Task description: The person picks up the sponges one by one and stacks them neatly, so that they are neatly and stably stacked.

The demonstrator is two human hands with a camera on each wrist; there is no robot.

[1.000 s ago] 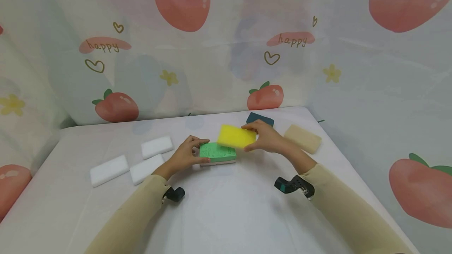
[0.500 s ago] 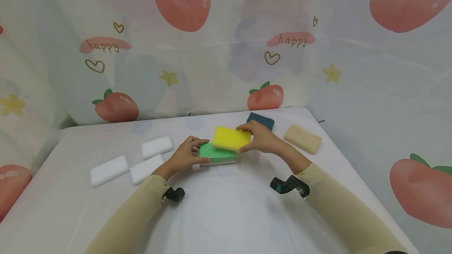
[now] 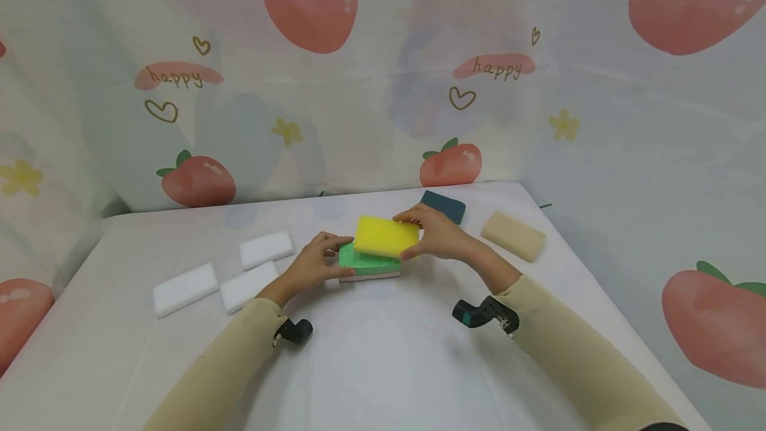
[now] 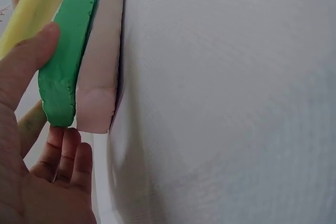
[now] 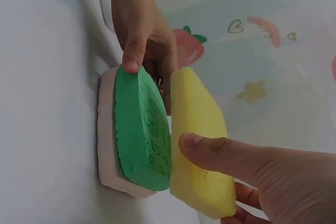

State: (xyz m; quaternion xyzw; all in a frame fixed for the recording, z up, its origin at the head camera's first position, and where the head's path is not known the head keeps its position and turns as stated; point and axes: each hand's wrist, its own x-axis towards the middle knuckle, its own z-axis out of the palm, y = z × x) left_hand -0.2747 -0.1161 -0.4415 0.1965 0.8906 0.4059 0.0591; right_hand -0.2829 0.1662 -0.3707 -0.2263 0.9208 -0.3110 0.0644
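Note:
A green sponge [image 3: 359, 262] with printed letters lies on a pale pink sponge [image 4: 100, 82], making a small stack on the table. With its thumb at the near edge and fingers at the far side, my left hand [image 3: 308, 268] holds the green sponge by its left end. My right hand [image 3: 439, 235] pinches a yellow sponge [image 3: 383, 236] by its right end, thumb in front and fingers behind. The yellow sponge is tilted over the green one; in the right wrist view their faces are very close, and I cannot tell whether they touch.
Left of the stack lie several white sponges [image 3: 185, 289]. A dark blue sponge [image 3: 444, 206] sits behind my right hand, partly covered by it. A beige sponge [image 3: 513, 236] lies near the right edge of the white-covered table [image 3: 383, 364]. A printed curtain [image 3: 371, 98] hangs behind.
My right hand has moved left and slightly down with the yellow sponge, bringing it further over the green sponge. My left hand has stayed in place.

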